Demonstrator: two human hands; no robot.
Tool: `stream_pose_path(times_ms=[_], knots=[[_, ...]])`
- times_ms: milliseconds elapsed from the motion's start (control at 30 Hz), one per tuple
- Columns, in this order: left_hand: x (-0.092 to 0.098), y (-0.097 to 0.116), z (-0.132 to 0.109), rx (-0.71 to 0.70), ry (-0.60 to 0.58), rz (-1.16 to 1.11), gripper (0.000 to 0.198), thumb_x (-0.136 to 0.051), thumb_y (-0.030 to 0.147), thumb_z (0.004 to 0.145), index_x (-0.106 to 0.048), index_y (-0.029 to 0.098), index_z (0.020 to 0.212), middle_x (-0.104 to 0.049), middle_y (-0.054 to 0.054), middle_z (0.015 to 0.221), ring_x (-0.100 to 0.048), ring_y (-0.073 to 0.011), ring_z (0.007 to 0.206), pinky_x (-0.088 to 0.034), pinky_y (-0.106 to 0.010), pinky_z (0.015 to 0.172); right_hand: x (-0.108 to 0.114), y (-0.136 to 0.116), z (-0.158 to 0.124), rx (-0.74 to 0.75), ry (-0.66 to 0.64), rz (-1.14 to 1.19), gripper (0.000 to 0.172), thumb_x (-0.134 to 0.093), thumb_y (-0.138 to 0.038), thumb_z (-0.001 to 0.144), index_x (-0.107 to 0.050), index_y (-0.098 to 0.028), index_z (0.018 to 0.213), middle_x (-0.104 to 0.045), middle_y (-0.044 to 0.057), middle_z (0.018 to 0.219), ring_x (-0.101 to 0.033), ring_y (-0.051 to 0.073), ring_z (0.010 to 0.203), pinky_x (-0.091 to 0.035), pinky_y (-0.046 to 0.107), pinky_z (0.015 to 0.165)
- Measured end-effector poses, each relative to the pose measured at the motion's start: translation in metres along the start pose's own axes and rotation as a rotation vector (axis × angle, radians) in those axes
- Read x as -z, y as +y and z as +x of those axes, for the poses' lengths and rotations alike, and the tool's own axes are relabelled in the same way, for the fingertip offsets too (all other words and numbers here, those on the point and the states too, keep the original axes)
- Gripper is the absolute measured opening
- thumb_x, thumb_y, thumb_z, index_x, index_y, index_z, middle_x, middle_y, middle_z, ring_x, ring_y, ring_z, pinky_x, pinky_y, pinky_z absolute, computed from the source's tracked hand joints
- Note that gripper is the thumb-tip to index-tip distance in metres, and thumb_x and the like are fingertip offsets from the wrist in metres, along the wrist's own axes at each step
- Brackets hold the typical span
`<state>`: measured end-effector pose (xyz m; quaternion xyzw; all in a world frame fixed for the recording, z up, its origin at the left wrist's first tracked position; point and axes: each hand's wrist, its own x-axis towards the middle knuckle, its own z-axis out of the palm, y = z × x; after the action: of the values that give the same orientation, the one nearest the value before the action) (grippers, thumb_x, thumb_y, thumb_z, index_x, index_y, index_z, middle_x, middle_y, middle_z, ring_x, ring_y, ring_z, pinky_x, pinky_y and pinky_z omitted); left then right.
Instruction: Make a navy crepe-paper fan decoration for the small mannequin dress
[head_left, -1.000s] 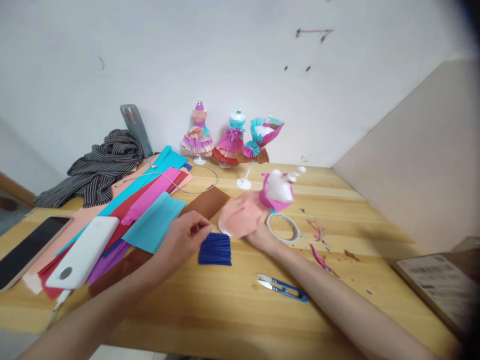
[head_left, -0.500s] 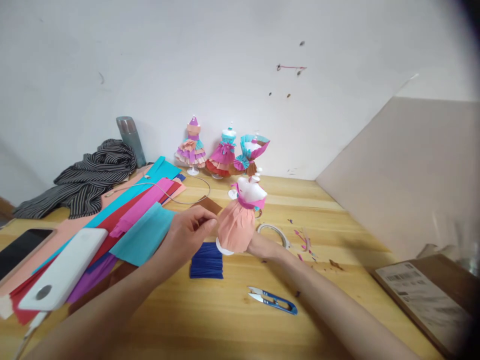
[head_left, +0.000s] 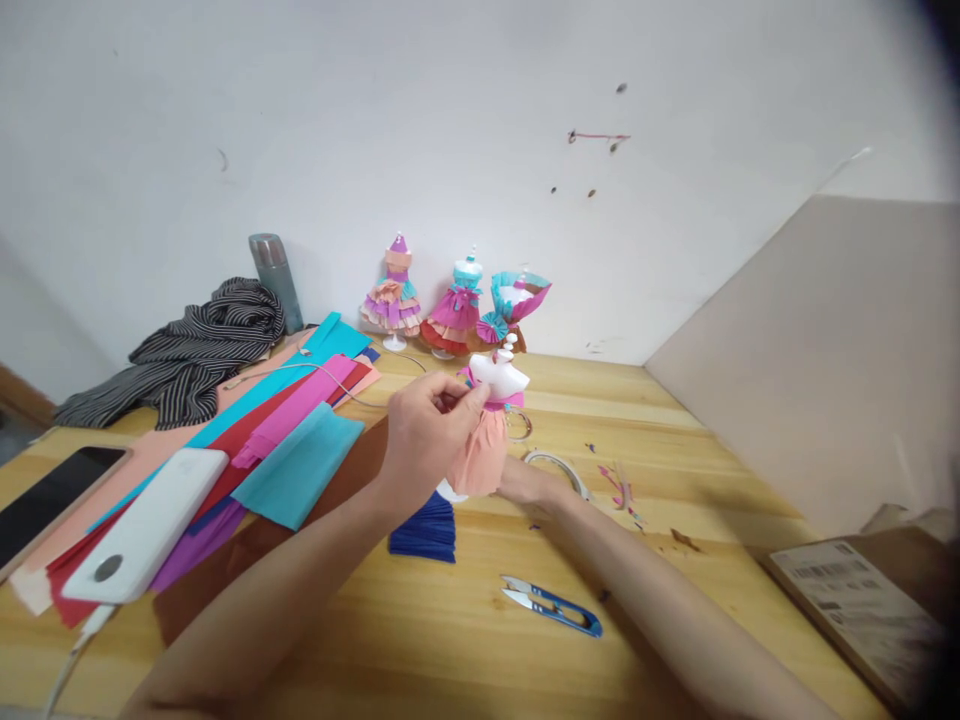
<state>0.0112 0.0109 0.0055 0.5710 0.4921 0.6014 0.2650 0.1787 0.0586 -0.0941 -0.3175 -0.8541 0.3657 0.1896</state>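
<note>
A small white dress form [head_left: 504, 378] wears a magenta paper band and a pleated peach crepe-paper skirt [head_left: 481, 455]. My right hand [head_left: 525, 482] reaches behind the skirt and supports the form; its fingers are hidden there. At the left side of the bodice is my left hand [head_left: 429, 425], thumb and forefinger pinched together against the magenta trim. Whatever is between those fingertips is too small to make out. Below the form lies a pleated dark blue paper piece [head_left: 422, 530]. Blue-handled thread snips [head_left: 555, 607] rest nearer to me.
Several dressed forms [head_left: 454, 310] stand by the wall. Coloured crepe sheets [head_left: 300, 465], a white power bank [head_left: 146, 525], a phone [head_left: 60, 505], striped cloth [head_left: 210, 340] and a flask [head_left: 275, 280] are left. Tape rolls [head_left: 559, 470], paper scraps [head_left: 622, 490] and a cardboard box [head_left: 855, 610] lie right.
My left hand has moved up and right from beside the skirt to the bodice. My right hand stays behind the form. The view has shifted slightly left.
</note>
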Motion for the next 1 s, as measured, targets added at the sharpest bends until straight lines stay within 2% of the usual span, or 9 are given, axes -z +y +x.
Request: stream_pose_path(times_ms=[133, 300, 433, 533, 633, 800, 867, 900, 1000], knots=[[-0.005, -0.003, 0.006, 0.056, -0.005, -0.045, 0.023, -0.065, 0.033, 0.075, -0.057, 0.018, 0.058, -0.056, 0.004, 0.051, -0.053, -0.0107, 0.05, -0.042, -0.024, 0.053, 0.001, 0.001, 0.001, -0.008, -0.027, 0.034, 0.033, -0.061, -0.047, 0.088, -0.071, -0.023, 0.107, -0.072, 0.008, 0.113, -0.065, 0.028, 0.106, -0.057, 0.041, 0.087], [-0.007, -0.003, 0.005, -0.042, 0.011, -0.007, 0.019, -0.062, 0.027, 0.075, -0.056, 0.018, 0.059, -0.057, 0.003, 0.057, -0.053, -0.0107, 0.056, -0.041, -0.023, 0.054, 0.001, 0.001, 0.004, -0.029, -0.021, 0.038, 0.031, -0.064, -0.047, 0.082, -0.073, -0.027, 0.103, -0.075, 0.005, 0.101, -0.067, 0.029, 0.099, -0.058, 0.041, 0.083], [-0.001, 0.001, 0.0, -0.085, -0.022, -0.019, 0.02, -0.063, 0.029, 0.076, -0.059, 0.018, 0.06, -0.055, 0.003, 0.058, -0.049, -0.0101, 0.054, -0.039, -0.023, 0.053, 0.002, -0.002, 0.005, -0.012, -0.017, 0.011, 0.03, -0.059, -0.042, 0.085, -0.073, -0.024, 0.104, -0.075, 0.007, 0.1, -0.067, 0.03, 0.096, -0.057, 0.043, 0.084], [0.013, 0.005, 0.0, -0.086, -0.032, -0.015, 0.024, -0.062, 0.031, 0.08, -0.06, 0.018, 0.059, -0.052, 0.003, 0.056, -0.045, -0.01, 0.054, -0.037, -0.024, 0.053, 0.009, -0.006, 0.003, 0.019, -0.018, -0.016, 0.028, -0.055, -0.035, 0.086, -0.073, -0.021, 0.102, -0.075, 0.009, 0.102, -0.066, 0.029, 0.099, -0.055, 0.044, 0.088], [0.036, 0.005, 0.003, -0.091, 0.008, 0.013, 0.033, -0.058, 0.032, 0.083, -0.055, 0.017, 0.053, -0.044, 0.004, 0.052, -0.04, -0.0098, 0.053, -0.033, -0.025, 0.052, 0.024, -0.012, -0.001, 0.055, -0.055, -0.043, 0.022, -0.055, -0.024, 0.082, -0.074, -0.018, 0.091, -0.074, 0.009, 0.097, -0.066, 0.026, 0.095, -0.053, 0.041, 0.09], [0.075, -0.009, 0.004, 0.019, 0.056, 0.04, 0.029, -0.057, 0.037, 0.081, -0.062, 0.016, 0.061, -0.048, 0.003, 0.055, -0.037, -0.0085, 0.048, -0.028, -0.024, 0.047, 0.048, -0.017, -0.012, 0.065, -0.139, -0.08, 0.019, -0.053, -0.018, 0.083, -0.071, -0.015, 0.079, -0.07, 0.005, 0.082, -0.062, 0.019, 0.076, -0.052, 0.032, 0.076], [0.089, -0.018, -0.002, 0.09, -0.008, 0.13, 0.031, -0.055, 0.037, 0.082, -0.06, 0.017, 0.059, -0.044, 0.004, 0.05, -0.036, -0.0087, 0.046, -0.027, -0.023, 0.046, 0.052, -0.018, -0.016, 0.06, -0.177, -0.088, 0.019, -0.053, -0.021, 0.086, -0.071, -0.015, 0.08, -0.068, 0.004, 0.08, -0.06, 0.017, 0.073, -0.05, 0.029, 0.071], [0.095, -0.021, -0.007, 0.12, -0.094, 0.216, 0.033, -0.054, 0.037, 0.083, -0.058, 0.017, 0.057, -0.043, 0.005, 0.049, -0.036, -0.009, 0.046, -0.026, -0.023, 0.046, 0.053, -0.018, -0.018, 0.057, -0.195, -0.091, 0.02, -0.054, -0.022, 0.087, -0.071, -0.015, 0.082, -0.068, 0.004, 0.082, -0.059, 0.017, 0.073, -0.049, 0.028, 0.071], [0.11, -0.029, -0.026, 0.148, -0.5, 0.558, 0.036, -0.053, 0.031, 0.082, -0.052, 0.018, 0.049, -0.045, 0.003, 0.046, -0.041, -0.0103, 0.047, -0.023, -0.024, 0.046, 0.052, -0.018, -0.021, 0.036, -0.238, -0.091, 0.024, -0.052, -0.028, 0.09, -0.071, -0.015, 0.081, -0.067, 0.003, 0.081, -0.058, 0.016, 0.072, -0.047, 0.027, 0.069]])
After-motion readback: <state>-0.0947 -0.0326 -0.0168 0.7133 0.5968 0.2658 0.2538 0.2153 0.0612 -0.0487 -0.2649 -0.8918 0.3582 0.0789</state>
